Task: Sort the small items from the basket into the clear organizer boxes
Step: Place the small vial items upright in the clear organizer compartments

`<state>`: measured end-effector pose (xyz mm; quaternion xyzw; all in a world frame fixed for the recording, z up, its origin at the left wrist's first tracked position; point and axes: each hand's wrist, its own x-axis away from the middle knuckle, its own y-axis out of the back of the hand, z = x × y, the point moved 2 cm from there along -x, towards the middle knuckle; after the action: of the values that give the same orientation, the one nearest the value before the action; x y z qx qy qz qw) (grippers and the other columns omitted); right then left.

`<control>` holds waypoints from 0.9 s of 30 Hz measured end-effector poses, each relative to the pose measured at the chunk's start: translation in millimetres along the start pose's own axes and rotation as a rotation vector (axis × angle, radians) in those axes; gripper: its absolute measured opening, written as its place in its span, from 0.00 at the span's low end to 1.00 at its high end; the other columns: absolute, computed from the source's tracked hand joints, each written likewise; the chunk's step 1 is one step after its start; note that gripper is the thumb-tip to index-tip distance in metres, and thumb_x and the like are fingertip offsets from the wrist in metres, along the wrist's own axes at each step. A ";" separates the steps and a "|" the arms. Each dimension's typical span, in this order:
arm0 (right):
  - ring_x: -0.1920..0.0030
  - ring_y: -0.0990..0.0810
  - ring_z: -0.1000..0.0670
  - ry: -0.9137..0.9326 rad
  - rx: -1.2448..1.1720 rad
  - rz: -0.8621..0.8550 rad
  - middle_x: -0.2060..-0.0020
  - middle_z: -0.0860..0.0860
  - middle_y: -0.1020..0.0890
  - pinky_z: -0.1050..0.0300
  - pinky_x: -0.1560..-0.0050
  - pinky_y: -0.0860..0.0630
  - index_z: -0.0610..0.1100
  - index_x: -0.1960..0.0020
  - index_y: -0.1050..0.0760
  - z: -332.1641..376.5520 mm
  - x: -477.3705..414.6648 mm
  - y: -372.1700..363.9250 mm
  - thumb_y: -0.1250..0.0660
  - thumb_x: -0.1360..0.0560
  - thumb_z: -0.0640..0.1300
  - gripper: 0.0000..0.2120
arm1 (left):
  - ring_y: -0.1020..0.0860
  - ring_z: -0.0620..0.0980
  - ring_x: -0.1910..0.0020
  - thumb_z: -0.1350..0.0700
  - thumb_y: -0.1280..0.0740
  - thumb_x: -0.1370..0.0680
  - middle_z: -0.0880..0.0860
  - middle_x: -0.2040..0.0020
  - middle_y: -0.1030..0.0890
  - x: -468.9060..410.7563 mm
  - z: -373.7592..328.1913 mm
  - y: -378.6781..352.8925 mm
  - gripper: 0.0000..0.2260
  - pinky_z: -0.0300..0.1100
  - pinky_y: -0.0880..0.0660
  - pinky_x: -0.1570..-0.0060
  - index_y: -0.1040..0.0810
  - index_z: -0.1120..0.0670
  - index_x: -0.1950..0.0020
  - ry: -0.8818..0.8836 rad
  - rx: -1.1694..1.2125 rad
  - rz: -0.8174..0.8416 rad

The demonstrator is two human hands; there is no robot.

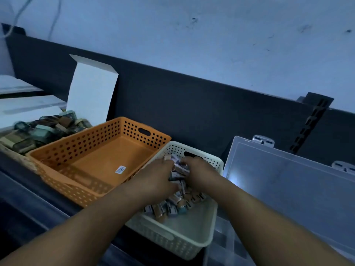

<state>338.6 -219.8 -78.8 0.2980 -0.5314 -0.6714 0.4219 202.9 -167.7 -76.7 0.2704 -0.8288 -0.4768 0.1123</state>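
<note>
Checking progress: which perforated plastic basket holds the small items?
The white perforated plastic basket, left hand and right hand inside; the orange perforated plastic basket holds only a label.

There is one camera, on the person's head. It looks forward and down, tipped sideways, close above the white basket; the wall is far behind.

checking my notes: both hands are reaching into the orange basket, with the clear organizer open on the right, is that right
No: the head view shows the left hand and right hand in the white basket, not the orange basket. The clear organizer is open on the right.
</note>
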 end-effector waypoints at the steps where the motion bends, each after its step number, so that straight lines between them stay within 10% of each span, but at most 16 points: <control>1: 0.53 0.24 0.48 0.001 -0.028 -0.009 0.45 0.50 0.21 0.58 0.58 0.31 0.55 0.42 0.25 -3.7 -0.4 -0.5 0.33 0.28 0.36 0.20 | 0.26 0.49 0.44 0.49 0.32 0.26 0.51 0.39 0.27 -1.2 1.3 -1.4 0.21 0.44 0.26 0.46 0.29 0.50 0.34 0.004 -0.010 0.018; 12: 0.70 0.25 0.56 -0.004 -0.801 -0.031 0.62 0.47 0.19 0.67 0.73 0.28 0.42 0.50 0.20 -12.7 27.5 34.8 0.31 0.25 0.34 0.06 | 0.27 0.50 0.38 0.53 0.31 0.24 0.50 0.29 0.31 3.1 -14.4 10.3 0.29 0.40 0.29 0.47 0.39 0.46 0.25 0.038 0.183 -0.132; 20: 0.73 0.28 0.51 -0.038 -1.196 -0.216 0.68 0.46 0.23 0.63 0.76 0.32 0.40 0.56 0.24 -38.8 73.0 57.7 0.30 0.28 0.29 0.08 | 0.18 0.53 0.53 0.54 0.29 0.25 0.54 0.48 0.19 11.4 -79.6 -2.7 0.19 0.47 0.19 0.53 0.28 0.51 0.37 0.176 0.904 0.083; 27: 0.67 0.21 0.49 -0.103 -1.471 -0.288 0.63 0.44 0.20 0.56 0.63 0.22 0.39 0.54 0.25 -69.1 110.4 68.1 0.35 0.23 0.34 0.02 | 0.21 0.51 0.63 0.66 0.31 0.26 0.58 0.58 0.20 14.4 -132.3 -24.3 0.09 0.44 0.20 0.58 0.25 0.54 0.52 0.114 0.846 0.086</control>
<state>362.7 -354.7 -25.5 -0.0261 0.0797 -0.9149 0.3949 258.0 -281.9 -29.6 0.2836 -0.9544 -0.0739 0.0572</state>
